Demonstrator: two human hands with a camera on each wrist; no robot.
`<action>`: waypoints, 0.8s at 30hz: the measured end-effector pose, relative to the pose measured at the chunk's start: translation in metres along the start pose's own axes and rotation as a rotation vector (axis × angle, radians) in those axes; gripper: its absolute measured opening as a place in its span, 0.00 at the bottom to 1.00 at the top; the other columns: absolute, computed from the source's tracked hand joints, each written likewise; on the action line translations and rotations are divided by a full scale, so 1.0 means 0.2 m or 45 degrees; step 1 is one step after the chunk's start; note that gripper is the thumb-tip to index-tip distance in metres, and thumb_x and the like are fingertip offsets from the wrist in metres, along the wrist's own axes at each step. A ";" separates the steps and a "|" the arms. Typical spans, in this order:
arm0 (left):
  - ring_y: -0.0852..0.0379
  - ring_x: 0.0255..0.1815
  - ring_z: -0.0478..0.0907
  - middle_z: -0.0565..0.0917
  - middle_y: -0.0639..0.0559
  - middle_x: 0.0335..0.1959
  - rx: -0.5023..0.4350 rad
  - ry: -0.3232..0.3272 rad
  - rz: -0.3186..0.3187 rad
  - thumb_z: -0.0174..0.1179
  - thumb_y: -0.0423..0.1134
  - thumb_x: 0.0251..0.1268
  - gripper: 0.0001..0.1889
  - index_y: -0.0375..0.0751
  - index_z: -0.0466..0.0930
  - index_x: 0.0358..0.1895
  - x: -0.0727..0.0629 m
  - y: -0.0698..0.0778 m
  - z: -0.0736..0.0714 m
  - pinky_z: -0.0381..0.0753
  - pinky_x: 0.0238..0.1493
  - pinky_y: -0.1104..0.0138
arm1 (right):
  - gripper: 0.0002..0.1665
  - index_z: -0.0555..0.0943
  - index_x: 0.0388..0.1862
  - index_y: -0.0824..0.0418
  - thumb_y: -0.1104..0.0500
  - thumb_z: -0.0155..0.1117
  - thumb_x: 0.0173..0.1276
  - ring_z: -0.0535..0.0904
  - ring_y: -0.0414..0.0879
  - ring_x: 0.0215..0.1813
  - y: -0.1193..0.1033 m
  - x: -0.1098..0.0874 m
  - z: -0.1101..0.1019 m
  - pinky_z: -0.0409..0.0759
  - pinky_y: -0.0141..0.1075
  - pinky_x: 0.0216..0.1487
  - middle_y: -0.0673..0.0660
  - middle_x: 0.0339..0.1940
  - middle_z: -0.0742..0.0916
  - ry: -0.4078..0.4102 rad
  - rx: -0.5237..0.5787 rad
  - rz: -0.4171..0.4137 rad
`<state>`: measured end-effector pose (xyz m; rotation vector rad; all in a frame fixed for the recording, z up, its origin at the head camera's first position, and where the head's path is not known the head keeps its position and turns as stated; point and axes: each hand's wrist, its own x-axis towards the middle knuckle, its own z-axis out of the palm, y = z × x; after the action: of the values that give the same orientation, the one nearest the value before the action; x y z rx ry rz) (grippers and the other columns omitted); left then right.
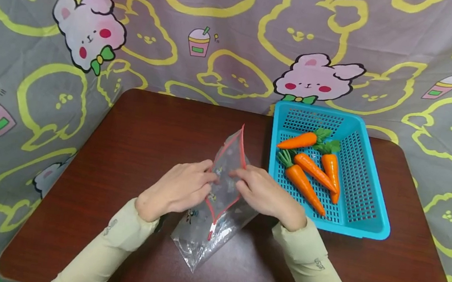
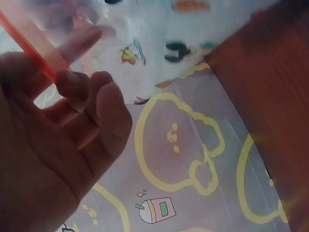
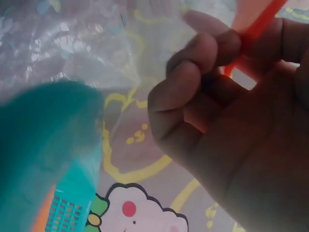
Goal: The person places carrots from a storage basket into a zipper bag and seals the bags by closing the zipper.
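Observation:
A clear plastic zipper bag (image 1: 223, 206) with a red zip edge is held above the table, its mouth spread into a diamond. My left hand (image 1: 182, 183) grips the left side of the rim; in the left wrist view its curled fingers (image 2: 113, 108) pinch the red strip (image 2: 34, 41). On the opposite side my right hand (image 1: 268, 194) grips the other rim, and the right wrist view has the red strip (image 3: 263, 26) between its thumb and fingers. A white and red slider (image 1: 212, 229) sits at the near corner of the mouth. Small printed figures (image 2: 129, 55) show on the bag.
Right of the bag stands a blue perforated basket (image 1: 382, 214) with several orange carrots (image 1: 306, 187) with green tops inside. The brown table (image 1: 148, 123) runs up to a patterned cloth (image 1: 238, 31) hanging behind it.

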<state>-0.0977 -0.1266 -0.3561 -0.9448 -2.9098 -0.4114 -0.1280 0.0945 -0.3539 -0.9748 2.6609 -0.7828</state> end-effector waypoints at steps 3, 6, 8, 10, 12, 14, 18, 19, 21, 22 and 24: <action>0.63 0.20 0.61 0.65 0.59 0.26 0.019 0.001 0.021 0.47 0.39 0.59 0.11 0.51 0.82 0.32 0.00 0.00 0.00 0.62 0.20 0.71 | 0.19 0.82 0.54 0.63 0.61 0.49 0.71 0.79 0.48 0.48 0.00 -0.01 -0.01 0.79 0.40 0.50 0.57 0.51 0.85 -0.036 -0.027 0.001; 0.64 0.21 0.62 0.66 0.59 0.26 0.032 0.029 0.033 0.48 0.42 0.60 0.10 0.53 0.81 0.31 0.00 0.00 0.00 0.62 0.20 0.71 | 0.19 0.82 0.53 0.63 0.61 0.48 0.71 0.80 0.50 0.51 0.01 -0.03 -0.02 0.79 0.42 0.52 0.58 0.51 0.85 -0.059 -0.047 0.006; 0.64 0.22 0.63 0.66 0.59 0.27 0.041 0.045 0.052 0.48 0.44 0.62 0.10 0.53 0.80 0.32 0.00 -0.01 0.00 0.63 0.20 0.71 | 0.19 0.82 0.53 0.64 0.62 0.48 0.71 0.79 0.49 0.48 0.01 -0.04 -0.03 0.79 0.41 0.49 0.58 0.49 0.85 -0.073 -0.044 0.013; 0.63 0.24 0.64 0.67 0.59 0.29 0.050 0.058 0.075 0.49 0.47 0.62 0.09 0.53 0.80 0.33 -0.01 -0.01 -0.01 0.64 0.21 0.71 | 0.19 0.82 0.53 0.63 0.62 0.48 0.71 0.79 0.48 0.46 0.02 -0.05 -0.04 0.78 0.39 0.47 0.58 0.47 0.85 -0.086 -0.047 0.018; 0.63 0.26 0.65 0.68 0.58 0.31 0.051 0.061 0.099 0.50 0.48 0.62 0.10 0.53 0.80 0.35 -0.02 -0.02 -0.02 0.66 0.23 0.70 | 0.19 0.82 0.53 0.63 0.61 0.48 0.71 0.77 0.47 0.44 0.02 -0.06 -0.05 0.77 0.38 0.45 0.58 0.47 0.84 -0.102 -0.044 0.031; 0.62 0.29 0.68 0.71 0.58 0.34 0.053 0.057 0.117 0.51 0.48 0.59 0.11 0.52 0.81 0.37 -0.03 -0.03 -0.03 0.70 0.26 0.68 | 0.19 0.82 0.53 0.63 0.61 0.49 0.71 0.77 0.47 0.44 0.03 -0.07 -0.06 0.77 0.39 0.47 0.57 0.47 0.84 -0.118 -0.054 0.032; 0.58 0.38 0.72 0.75 0.56 0.42 0.057 0.027 0.122 0.54 0.47 0.51 0.15 0.52 0.82 0.42 -0.05 -0.05 -0.04 0.75 0.39 0.63 | 0.19 0.82 0.54 0.64 0.60 0.50 0.70 0.77 0.47 0.45 0.04 -0.09 -0.09 0.76 0.41 0.50 0.56 0.46 0.83 -0.163 -0.067 0.029; 0.57 0.40 0.73 0.76 0.55 0.45 0.063 0.016 0.113 0.55 0.47 0.50 0.16 0.52 0.82 0.43 -0.05 -0.06 -0.05 0.75 0.42 0.62 | 0.19 0.81 0.54 0.64 0.60 0.50 0.70 0.77 0.47 0.45 0.05 -0.09 -0.10 0.76 0.41 0.50 0.56 0.45 0.83 -0.178 -0.072 0.031; 0.55 0.44 0.75 0.76 0.54 0.48 0.078 -0.004 0.092 0.56 0.48 0.50 0.17 0.52 0.82 0.44 -0.06 -0.06 -0.06 0.76 0.45 0.60 | 0.20 0.81 0.55 0.64 0.61 0.50 0.69 0.76 0.47 0.45 0.05 -0.10 -0.11 0.76 0.41 0.49 0.55 0.44 0.83 -0.209 -0.082 0.044; 0.54 0.46 0.75 0.77 0.53 0.51 0.088 -0.009 0.078 0.57 0.49 0.50 0.16 0.53 0.82 0.44 -0.06 -0.06 -0.06 0.76 0.47 0.59 | 0.20 0.80 0.56 0.64 0.61 0.50 0.69 0.76 0.47 0.44 0.05 -0.10 -0.12 0.75 0.40 0.49 0.55 0.43 0.82 -0.224 -0.090 0.053; 0.53 0.48 0.76 0.77 0.53 0.53 0.102 -0.011 0.046 0.58 0.52 0.53 0.15 0.53 0.82 0.43 -0.07 -0.07 -0.07 0.76 0.49 0.59 | 0.21 0.80 0.57 0.63 0.62 0.51 0.68 0.75 0.46 0.42 0.06 -0.11 -0.13 0.74 0.38 0.45 0.54 0.40 0.81 -0.251 -0.099 0.078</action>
<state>-0.0955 -0.1486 -0.3480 -0.9888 -2.8880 -0.2872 -0.1259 0.1272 -0.3384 -0.9308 2.5535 -0.5443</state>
